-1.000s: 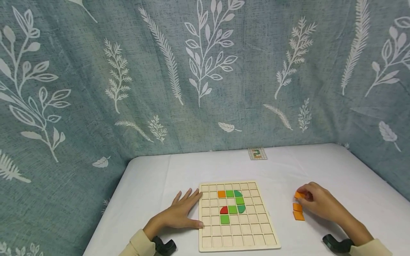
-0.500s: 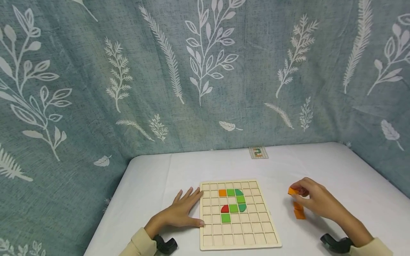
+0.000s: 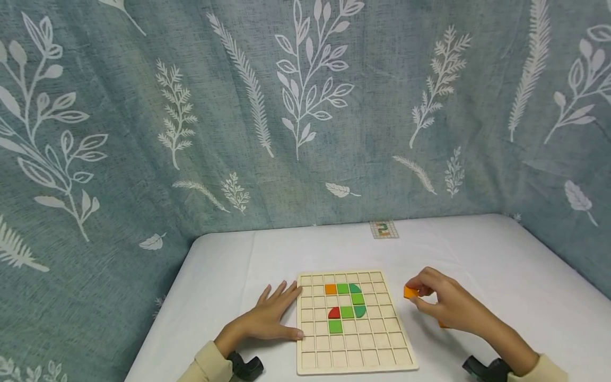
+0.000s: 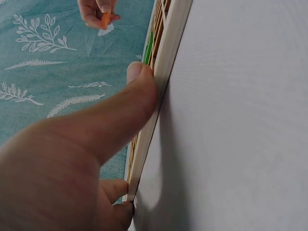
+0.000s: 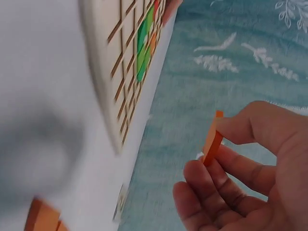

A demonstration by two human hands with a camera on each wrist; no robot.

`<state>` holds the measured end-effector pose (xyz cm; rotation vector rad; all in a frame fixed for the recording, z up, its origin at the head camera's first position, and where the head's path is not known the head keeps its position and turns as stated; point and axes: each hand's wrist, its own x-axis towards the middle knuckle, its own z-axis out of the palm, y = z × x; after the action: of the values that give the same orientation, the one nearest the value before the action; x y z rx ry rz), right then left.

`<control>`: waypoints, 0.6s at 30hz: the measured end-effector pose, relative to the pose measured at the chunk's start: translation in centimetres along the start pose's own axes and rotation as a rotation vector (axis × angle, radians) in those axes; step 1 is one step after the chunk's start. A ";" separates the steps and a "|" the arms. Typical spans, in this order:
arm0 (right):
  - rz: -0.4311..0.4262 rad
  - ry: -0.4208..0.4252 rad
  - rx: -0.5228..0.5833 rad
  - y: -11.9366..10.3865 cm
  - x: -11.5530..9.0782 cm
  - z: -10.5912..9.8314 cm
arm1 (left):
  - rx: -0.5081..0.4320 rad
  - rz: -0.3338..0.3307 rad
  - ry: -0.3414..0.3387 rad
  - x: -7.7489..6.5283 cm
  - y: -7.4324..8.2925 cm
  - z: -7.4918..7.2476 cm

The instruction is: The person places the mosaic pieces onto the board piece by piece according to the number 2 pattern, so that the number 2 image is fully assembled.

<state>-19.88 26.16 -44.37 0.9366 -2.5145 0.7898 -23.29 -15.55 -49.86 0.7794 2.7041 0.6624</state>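
Note:
My right hand (image 3: 446, 300) pinches an orange square tile (image 3: 410, 292) between thumb and fingers, held in the air just right of the wooden grid board (image 3: 353, 361). In the right wrist view the same orange tile (image 5: 213, 139) is seen nearly edge-on. My left hand (image 3: 267, 321) lies with fingers spread, its thumb and fingertips touching the board's left edge. Set in the board are an orange square (image 3: 331, 289), several green squares (image 3: 342, 288), two dark green rounded tiles (image 3: 360, 311) and a red rounded tile (image 3: 334, 313).
More orange tiles (image 5: 45, 216) lie on the white table (image 3: 229, 265), mostly hidden under my right hand in the head view. A small pattern card (image 3: 384, 229) lies at the table's back edge, before a leaf-patterned curtain (image 3: 305, 185).
My right hand has lifted the orange tile from the others and carried it left toward the board. The left hand stays at the board's edge.

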 end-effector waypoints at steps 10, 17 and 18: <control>-0.037 -0.103 0.104 -3.3 2.0 1.8 | 0.016 -0.002 0.002 -0.2 -0.1 0.0; -0.051 -0.181 0.176 -5.2 3.1 3.5 | 0.014 0.007 0.000 0.0 -0.1 0.0; -0.041 -0.194 0.184 -5.4 3.3 3.7 | 0.011 0.009 0.000 0.0 -0.1 0.0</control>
<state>-19.04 18.90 -43.67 1.1731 -2.6094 0.9729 -23.31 -15.64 -49.93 0.7941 2.7081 0.6492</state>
